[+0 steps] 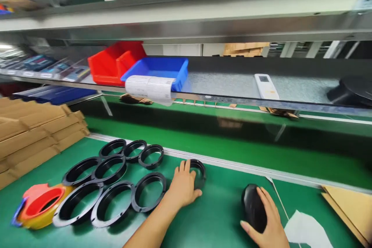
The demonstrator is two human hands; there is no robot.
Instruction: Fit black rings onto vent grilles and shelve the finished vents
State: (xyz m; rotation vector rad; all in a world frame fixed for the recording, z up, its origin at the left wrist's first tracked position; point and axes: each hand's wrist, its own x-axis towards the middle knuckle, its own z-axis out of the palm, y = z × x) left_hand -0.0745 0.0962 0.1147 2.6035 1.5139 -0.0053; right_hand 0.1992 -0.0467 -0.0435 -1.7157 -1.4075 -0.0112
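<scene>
My left hand [182,186] lies palm down over a small black plastic ring [200,172] on the green mat, fingers wrapped on its near rim. My right hand [269,221] grips a dark rounded black part [253,207], held on the mat at the lower right. To the left of my left hand, several black rings [110,186] of differing sizes lie flat in rows, the nearest one [148,190] just beside my wrist.
A red and yellow tape dispenser [40,205] sits at the lower left. Flattened cardboard boxes [31,131] are stacked at the left, more cardboard [348,205] at the right. A shelf above holds red [112,64] and blue bins [158,69], a white remote [266,85].
</scene>
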